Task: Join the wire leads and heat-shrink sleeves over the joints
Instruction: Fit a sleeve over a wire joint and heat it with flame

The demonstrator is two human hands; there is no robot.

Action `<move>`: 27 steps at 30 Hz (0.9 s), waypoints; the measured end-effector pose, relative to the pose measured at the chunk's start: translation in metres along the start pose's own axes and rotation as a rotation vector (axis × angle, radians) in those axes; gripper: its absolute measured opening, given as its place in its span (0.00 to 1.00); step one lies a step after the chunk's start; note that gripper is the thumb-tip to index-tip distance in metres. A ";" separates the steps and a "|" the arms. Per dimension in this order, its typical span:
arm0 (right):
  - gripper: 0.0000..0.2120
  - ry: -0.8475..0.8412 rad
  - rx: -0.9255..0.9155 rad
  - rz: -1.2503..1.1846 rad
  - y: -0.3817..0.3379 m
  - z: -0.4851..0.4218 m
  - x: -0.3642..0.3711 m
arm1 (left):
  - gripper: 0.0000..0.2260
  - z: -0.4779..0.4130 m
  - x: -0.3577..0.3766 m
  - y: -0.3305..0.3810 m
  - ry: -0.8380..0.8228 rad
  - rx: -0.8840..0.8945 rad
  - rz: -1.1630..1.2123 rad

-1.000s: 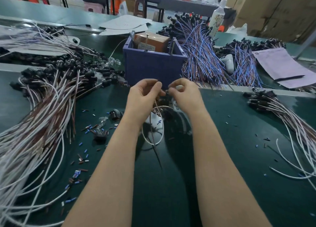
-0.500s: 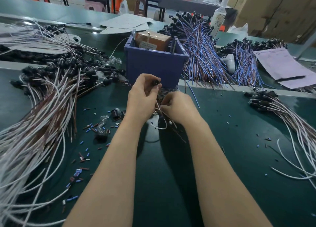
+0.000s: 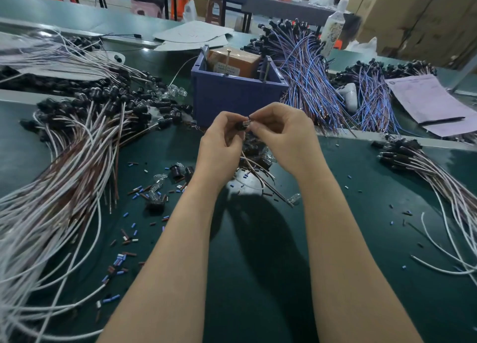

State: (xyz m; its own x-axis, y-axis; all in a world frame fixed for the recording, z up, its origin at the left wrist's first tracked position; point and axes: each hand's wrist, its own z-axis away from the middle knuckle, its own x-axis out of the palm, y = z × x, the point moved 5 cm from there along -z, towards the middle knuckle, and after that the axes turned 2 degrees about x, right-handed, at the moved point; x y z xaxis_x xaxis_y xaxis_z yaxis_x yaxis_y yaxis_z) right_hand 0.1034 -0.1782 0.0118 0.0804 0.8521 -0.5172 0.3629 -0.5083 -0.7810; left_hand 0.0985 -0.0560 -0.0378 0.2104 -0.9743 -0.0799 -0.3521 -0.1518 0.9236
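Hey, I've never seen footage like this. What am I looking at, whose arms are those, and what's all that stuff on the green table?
No machine here: these are a person's bare arms, filmed by one wide-angle camera worn on the head, looking forward and down. The left hand and right hand meet mid-frame, both pinching a small black part, its thin leads hanging beneath. On the green mat lie a big bundle of white and brown wires at left, blue wires farther back, a blue bin, and scattered little coloured sleeves. Papers lie at right.
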 end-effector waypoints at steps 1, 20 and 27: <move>0.04 0.014 -0.011 0.033 -0.002 0.001 -0.001 | 0.10 0.000 0.000 0.000 -0.001 0.009 -0.010; 0.06 0.110 0.020 0.090 0.008 -0.002 -0.008 | 0.09 0.007 0.004 0.012 -0.027 0.039 -0.388; 0.04 0.045 0.091 -0.020 0.021 -0.006 -0.002 | 0.07 0.008 0.004 0.012 -0.028 0.042 -0.336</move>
State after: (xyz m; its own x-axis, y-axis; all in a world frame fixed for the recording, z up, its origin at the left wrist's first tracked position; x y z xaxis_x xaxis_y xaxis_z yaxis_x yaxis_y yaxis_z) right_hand 0.1165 -0.1896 -0.0016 0.1167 0.8657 -0.4868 0.2788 -0.4989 -0.8206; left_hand 0.0881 -0.0631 -0.0298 0.2957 -0.8730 -0.3879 -0.3045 -0.4710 0.8279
